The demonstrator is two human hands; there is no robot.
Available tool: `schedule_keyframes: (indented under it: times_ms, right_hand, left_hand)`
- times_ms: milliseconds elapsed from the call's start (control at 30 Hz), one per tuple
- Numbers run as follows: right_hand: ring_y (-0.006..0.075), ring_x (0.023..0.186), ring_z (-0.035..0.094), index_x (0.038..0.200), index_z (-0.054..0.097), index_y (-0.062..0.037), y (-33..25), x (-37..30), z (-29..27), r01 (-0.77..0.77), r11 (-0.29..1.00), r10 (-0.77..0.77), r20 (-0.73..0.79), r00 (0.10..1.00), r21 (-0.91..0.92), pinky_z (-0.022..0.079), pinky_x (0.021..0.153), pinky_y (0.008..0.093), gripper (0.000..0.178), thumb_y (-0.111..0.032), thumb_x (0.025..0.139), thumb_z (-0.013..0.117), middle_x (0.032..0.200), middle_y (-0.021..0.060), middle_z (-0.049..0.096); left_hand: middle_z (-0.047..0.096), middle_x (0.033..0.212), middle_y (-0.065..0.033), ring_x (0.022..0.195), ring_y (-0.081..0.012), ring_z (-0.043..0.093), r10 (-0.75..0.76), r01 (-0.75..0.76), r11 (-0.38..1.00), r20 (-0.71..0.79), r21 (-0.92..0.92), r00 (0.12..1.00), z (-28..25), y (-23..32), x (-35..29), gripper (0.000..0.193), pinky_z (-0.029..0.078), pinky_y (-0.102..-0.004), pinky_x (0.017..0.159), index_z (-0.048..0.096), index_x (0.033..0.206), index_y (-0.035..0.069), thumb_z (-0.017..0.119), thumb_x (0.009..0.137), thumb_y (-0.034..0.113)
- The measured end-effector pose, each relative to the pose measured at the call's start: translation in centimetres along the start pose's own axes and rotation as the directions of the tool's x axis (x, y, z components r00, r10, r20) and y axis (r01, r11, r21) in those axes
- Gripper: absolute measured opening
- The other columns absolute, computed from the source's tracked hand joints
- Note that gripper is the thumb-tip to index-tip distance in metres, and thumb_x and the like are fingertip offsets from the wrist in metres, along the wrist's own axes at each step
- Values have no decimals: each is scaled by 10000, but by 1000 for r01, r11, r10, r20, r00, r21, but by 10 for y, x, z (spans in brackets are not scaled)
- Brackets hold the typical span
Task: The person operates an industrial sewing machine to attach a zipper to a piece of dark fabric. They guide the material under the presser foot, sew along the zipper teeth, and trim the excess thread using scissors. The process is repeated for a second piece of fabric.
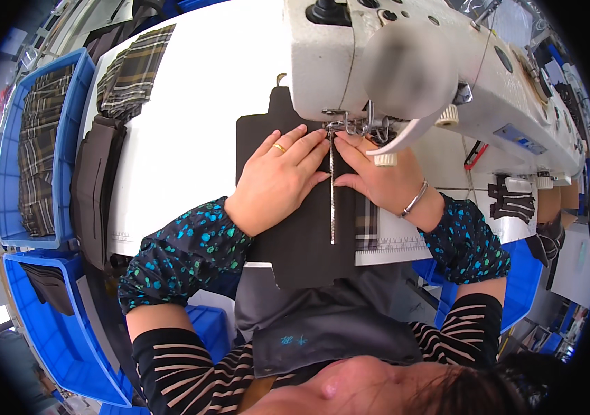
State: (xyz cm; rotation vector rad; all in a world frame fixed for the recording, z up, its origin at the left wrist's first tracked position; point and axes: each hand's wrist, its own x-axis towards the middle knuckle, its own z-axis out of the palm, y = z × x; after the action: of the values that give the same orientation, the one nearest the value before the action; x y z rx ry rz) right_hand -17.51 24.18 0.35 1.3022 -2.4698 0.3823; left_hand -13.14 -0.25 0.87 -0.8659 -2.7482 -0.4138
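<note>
A dark brown fabric panel (pixel 295 228) lies flat under the sewing machine (pixel 322 62), its near end hanging over the table's front edge. Down its middle runs a metal zipper (pixel 332 200), reaching up to the presser foot (pixel 331 127). My left hand (pixel 281 169) rests flat on the panel left of the zipper, fingers stretched toward the foot. On the zipper's other side my right hand (pixel 374 173) presses down with fingers extended, partly hidden behind the machine's guard. Both thumbs point at the zipper. A piece of plaid cloth (pixel 367 225) shows beneath the panel's right side.
Folded plaid cloth (pixel 136 69) and a stack of dark panels (pixel 94 187) lie on the table's left. Beyond them stand a blue bin of plaid pieces (pixel 82 83) and another blue bin (pixel 87 360). At right are dark strips (pixel 509 204) and a red-handled tool (pixel 473 155).
</note>
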Motion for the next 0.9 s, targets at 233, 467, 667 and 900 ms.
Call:
schedule_keyframes:
  times_ms: [233,467,667,900]
  right_hand:
    - [236,1030,643,1249,703,-96,4,0,1,-7,1000,7,15,1000,-6,507,937,396,596,-462,793,817,1231,18,717]
    - [237,1033,624,1229,710,-116,4,-3,2,4,1000,-4,5,1000,-19,514,934,383,573,-471,791,811,1151,19,706]
    - [243,1055,619,1253,718,-112,3,-1,-2,26,998,-27,-28,999,-50,514,958,392,626,-516,782,796,1206,30,708]
    - [264,1077,612,1269,722,-92,0,-3,-4,38,999,-38,-17,999,-7,508,999,412,684,-545,764,802,1286,60,704]
  left_hand:
    - [657,1333,-120,1237,-343,627,34,-38,997,-65,-69,997,1,0,5,452,506,-496,1074,670,1335,28,743,951,255]
    - [668,1335,-124,1199,-326,641,55,-59,997,-73,-51,996,2,-1,5,478,521,-440,1039,672,1352,14,753,947,254]
    - [651,1399,-110,1273,-321,621,45,-45,999,-21,-12,999,0,0,5,530,506,-486,1100,648,1397,29,745,954,305]
    - [626,1468,-98,1396,-307,572,23,-23,1000,19,7,1000,-2,0,1,579,482,-506,1134,643,1416,49,699,978,423]
